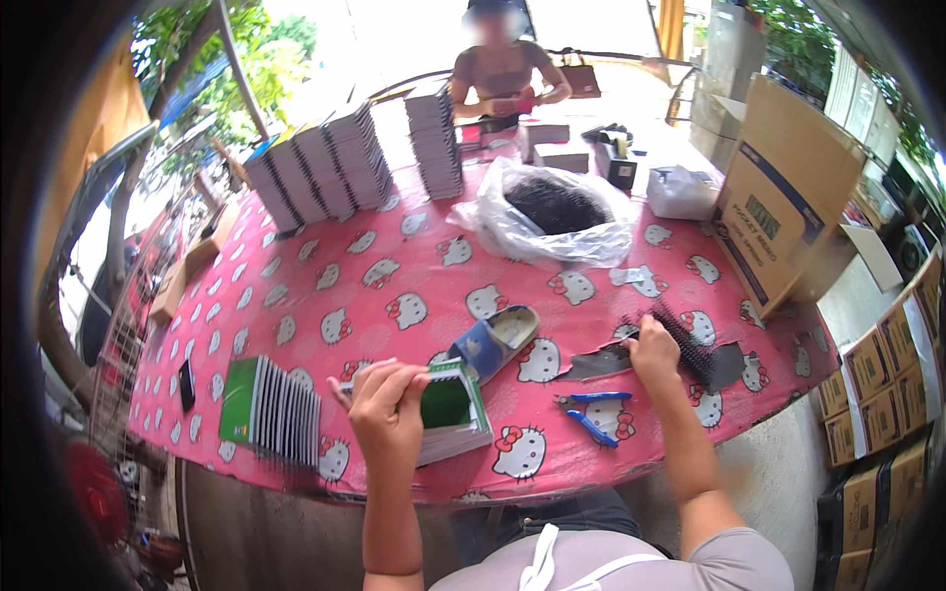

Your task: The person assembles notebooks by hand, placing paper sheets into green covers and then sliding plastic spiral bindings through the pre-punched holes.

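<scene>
My left hand [386, 406] is raised at the left edge of a stack of green-covered notebooks [451, 412], its fingers curled together. What they hold, if anything, is hidden. My right hand [654, 347] reaches to a bunch of black spiral binding coils [687, 347], its fingers closed on a coil at the bunch's left side. The coils lie on a dark sheet [729, 364]. Between my hands are blue-handled cutting pliers [596, 414] and a blue slipper [493, 342], which touches the notebook stack.
A row of bound notebooks [271, 406] and a phone [187, 385] lie left. Tall notebook stacks [325, 167], a plastic bag of black coils [557, 207] and a seated person [501, 74] are across the pink table [365, 305]. A large carton [778, 202] stands right.
</scene>
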Tool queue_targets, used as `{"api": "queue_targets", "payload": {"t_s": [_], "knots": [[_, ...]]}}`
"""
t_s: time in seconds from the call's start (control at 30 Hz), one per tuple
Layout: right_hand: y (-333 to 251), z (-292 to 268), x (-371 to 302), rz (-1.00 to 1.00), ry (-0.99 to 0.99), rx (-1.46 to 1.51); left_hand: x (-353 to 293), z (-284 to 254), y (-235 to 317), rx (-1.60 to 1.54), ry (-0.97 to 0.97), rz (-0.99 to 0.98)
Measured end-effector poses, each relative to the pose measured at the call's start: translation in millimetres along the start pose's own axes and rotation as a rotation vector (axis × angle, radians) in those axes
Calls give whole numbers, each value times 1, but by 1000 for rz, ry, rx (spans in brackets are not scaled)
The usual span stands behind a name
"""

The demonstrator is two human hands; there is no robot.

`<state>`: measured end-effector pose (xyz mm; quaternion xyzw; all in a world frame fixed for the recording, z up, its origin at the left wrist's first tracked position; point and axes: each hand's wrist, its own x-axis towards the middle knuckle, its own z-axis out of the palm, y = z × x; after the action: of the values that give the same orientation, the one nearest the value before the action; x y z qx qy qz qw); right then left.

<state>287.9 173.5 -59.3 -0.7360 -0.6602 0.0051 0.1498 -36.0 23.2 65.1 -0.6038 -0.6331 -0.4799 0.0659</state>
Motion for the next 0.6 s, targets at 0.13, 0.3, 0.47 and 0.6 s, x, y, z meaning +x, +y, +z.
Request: {"api": "queue_targets", "payload": {"t_s": [0.13,0.3,0.47,0.6], "knots": [[12,-8,0,-119,114,208,1,1,-8,-41,4,37],[-70,-57,-23,-581,124,668,0,-2,-12,-53,23,93],[-153,-95,-64,-849,-55,1047,-3,-1,-11,-84,2,24],[-164,-103,-56,-879,-67,1018,-4,-2,-10,-52,14,74]]}}
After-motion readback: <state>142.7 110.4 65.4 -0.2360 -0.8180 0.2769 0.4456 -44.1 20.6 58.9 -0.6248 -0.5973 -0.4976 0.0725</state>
